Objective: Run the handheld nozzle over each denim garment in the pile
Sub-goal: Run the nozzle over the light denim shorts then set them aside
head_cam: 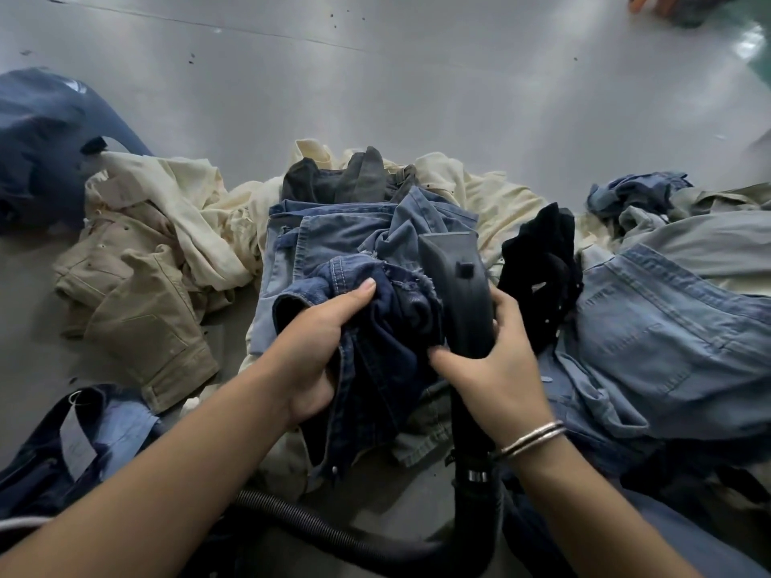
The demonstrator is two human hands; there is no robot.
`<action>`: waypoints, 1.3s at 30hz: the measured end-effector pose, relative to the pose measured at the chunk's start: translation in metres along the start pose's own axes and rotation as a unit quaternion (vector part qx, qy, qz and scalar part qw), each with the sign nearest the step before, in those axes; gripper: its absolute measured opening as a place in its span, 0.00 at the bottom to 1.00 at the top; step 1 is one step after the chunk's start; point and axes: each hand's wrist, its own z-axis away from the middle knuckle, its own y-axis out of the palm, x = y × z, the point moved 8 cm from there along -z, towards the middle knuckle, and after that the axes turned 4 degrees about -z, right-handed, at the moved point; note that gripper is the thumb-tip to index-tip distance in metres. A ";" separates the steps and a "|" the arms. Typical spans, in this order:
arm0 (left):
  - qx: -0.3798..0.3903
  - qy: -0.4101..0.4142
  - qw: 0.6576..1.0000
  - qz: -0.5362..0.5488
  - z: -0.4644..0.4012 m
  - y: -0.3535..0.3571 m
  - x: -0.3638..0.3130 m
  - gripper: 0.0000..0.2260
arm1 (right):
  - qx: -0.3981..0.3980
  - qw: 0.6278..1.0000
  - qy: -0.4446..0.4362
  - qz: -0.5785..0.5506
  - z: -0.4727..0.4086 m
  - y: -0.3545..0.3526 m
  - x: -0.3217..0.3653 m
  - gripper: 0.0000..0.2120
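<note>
Left hand (pixel 317 348) grips a bunched dark denim garment (pixel 375 327), thumb on top. Right hand (pixel 496 369) wraps the black nozzle (pixel 454 277), whose head points away and sits on mid-blue jeans (pixel 333 231) at pile centre. Hose (pixel 333 531) loops below the forearms. Cream cloth (pixel 200 227) and khaki shorts (pixel 142 310) left, light denim (pixel 667 327) right, all on the grey counter (pixel 375 77).

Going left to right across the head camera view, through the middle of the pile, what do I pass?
Khaki trousers → left hand gripping dark denim garment → black nozzle held by right hand → light blue jeans.
</note>
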 end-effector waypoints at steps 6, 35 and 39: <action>-0.057 0.013 0.995 -0.087 0.010 -0.003 0.010 0.28 | -0.064 0.989 -0.024 -0.133 -0.012 -0.013 0.012 0.30; -0.160 -0.020 0.985 0.066 -0.003 -0.025 0.018 0.22 | 0.082 0.975 0.064 -0.196 -0.003 0.011 0.028 0.22; -0.207 -0.009 0.977 0.059 -0.003 -0.040 0.011 0.22 | 0.190 0.980 0.002 -0.064 0.019 0.009 0.047 0.21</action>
